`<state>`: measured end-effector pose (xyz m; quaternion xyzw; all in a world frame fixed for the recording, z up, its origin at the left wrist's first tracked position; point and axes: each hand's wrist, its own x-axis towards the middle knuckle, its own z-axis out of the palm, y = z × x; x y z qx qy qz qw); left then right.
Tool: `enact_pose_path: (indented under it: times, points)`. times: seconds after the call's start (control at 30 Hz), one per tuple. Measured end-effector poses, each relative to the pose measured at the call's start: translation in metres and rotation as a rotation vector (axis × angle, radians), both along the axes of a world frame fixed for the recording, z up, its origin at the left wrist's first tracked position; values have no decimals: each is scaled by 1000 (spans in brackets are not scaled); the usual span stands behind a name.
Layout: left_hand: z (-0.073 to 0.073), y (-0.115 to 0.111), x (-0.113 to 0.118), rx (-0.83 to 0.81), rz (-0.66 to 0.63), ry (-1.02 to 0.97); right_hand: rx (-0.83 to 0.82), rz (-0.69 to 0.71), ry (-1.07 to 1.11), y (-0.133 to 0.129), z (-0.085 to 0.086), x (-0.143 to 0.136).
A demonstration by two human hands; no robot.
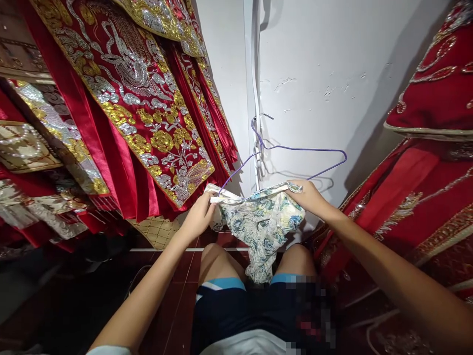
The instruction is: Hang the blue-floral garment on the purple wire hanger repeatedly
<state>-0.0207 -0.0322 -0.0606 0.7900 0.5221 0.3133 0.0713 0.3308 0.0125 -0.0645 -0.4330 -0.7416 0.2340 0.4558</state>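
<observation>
A floral garment (258, 217) in white, blue and green hangs bunched between my two hands, its opening stretched wide; whether it is a top or a skirt I cannot tell. My left hand (200, 213) is closed on the left end of its upper edge. At the right end, my right hand (307, 198) grips the same edge, thumb and fingers pressed on the cloth. A purple wire hanger (303, 148) rises out of the opening, its hook near a white cord by the wall corner. The hanger's lower bar is hidden by the cloth.
Red costumes with gold and silver sequins (148, 98) hang on the left. More red embroidered garments (424, 187) hang close on the right. Ahead is a white wall (314, 74) with a vertical white cord (254, 74). Below lies a dark red tiled floor (177, 301).
</observation>
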Motion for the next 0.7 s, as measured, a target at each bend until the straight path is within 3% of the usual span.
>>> enact_pose_path:
  times: [0.2,0.3,0.43,0.53,0.6,0.7]
  points:
    - [33,28,35,159,-206,-178,-126,46,174,-11,-7,-23]
    - [45,41,42,179,-166,-346,-71,35,141,-12,-5,-25]
    - [53,47,36,175,-113,-392,158,-229,207,-5,1,-3]
    - [58,47,31,127,-164,-401,197,-444,296,6,7,22]
    - [62,47,29,80,-193,-433,148,-453,239,16,15,36]
    - [71,51,22,5,-209,-476,26,-362,66,25,34,52]
